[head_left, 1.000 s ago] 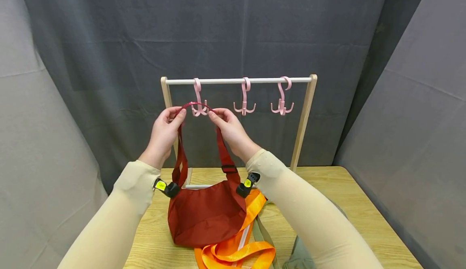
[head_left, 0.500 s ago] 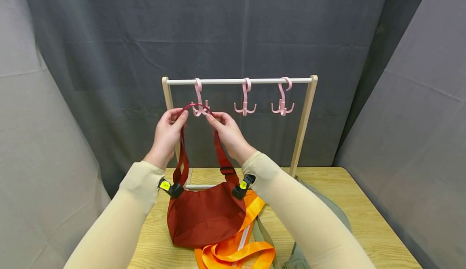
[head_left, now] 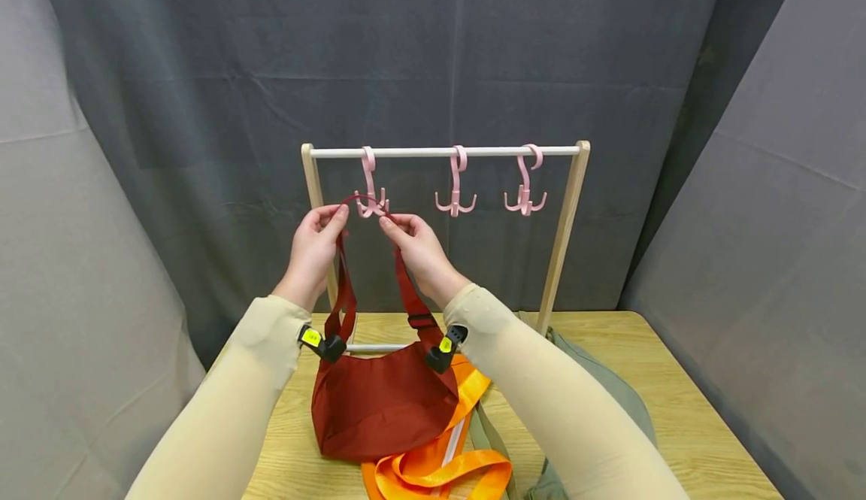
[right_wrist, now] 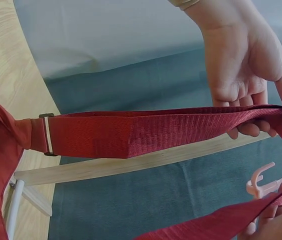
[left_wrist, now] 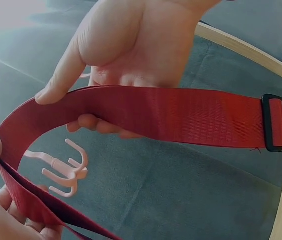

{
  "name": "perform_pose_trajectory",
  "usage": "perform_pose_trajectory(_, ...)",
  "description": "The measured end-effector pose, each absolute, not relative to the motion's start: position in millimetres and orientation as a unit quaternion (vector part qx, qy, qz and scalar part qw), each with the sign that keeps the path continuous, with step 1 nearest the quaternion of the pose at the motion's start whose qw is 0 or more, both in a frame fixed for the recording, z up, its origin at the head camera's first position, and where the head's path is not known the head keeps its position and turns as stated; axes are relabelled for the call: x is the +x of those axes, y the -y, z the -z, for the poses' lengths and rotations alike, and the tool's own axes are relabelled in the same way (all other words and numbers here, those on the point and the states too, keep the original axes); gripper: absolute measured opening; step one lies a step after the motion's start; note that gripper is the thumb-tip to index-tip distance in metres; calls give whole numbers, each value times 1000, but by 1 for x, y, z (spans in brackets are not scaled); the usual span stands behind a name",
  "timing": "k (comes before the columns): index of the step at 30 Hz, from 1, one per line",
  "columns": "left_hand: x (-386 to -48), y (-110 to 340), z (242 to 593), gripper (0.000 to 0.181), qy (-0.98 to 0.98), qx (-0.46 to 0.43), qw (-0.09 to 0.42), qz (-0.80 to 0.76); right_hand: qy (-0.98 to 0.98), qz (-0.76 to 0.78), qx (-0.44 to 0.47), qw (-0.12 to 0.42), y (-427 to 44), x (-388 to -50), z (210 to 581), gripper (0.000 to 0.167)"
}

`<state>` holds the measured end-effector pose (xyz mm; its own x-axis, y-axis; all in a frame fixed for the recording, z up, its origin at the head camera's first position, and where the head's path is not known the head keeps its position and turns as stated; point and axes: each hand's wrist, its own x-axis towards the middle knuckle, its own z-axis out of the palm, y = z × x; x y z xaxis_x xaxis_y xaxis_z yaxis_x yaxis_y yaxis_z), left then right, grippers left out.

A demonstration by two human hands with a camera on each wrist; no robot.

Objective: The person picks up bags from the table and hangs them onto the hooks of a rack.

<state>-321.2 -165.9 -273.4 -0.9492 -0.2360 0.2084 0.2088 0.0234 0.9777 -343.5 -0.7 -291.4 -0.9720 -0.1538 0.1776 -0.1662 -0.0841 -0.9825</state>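
Observation:
A dark red shoulder bag (head_left: 389, 402) hangs low over the tabletop by its wide strap (head_left: 413, 293). My left hand (head_left: 311, 252) pinches the strap between thumb and fingers. A short way to its right, my right hand (head_left: 426, 256) pinches the same strap. Between them the webbing arches up, across the prongs of the leftmost pink hook (head_left: 370, 177) as seen from the head. In the left wrist view the strap (left_wrist: 191, 117) looks apart from the hook (left_wrist: 66, 170). A black slider buckle (left_wrist: 276, 122) sits on the strap's right side.
A rack with a white rail (head_left: 413, 153) and wooden posts carries two more pink hooks, a middle one (head_left: 456, 177) and a right one (head_left: 525, 180). An orange bag (head_left: 419, 477) with loose straps lies under the red bag. A grey-green bag (head_left: 609, 387) lies right, partly behind my arm.
Both hands have come a little closer together and the right one has sunk slightly, moving left. The strap's arch has dropped a little. The grip on it is kept.

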Motion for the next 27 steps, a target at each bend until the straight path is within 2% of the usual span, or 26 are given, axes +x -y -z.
perform_pose_trajectory(27, -340, 169, 282, 45, 709, 30, 122, 694, 707, -701, 96, 18, 0, -353, 305, 39)
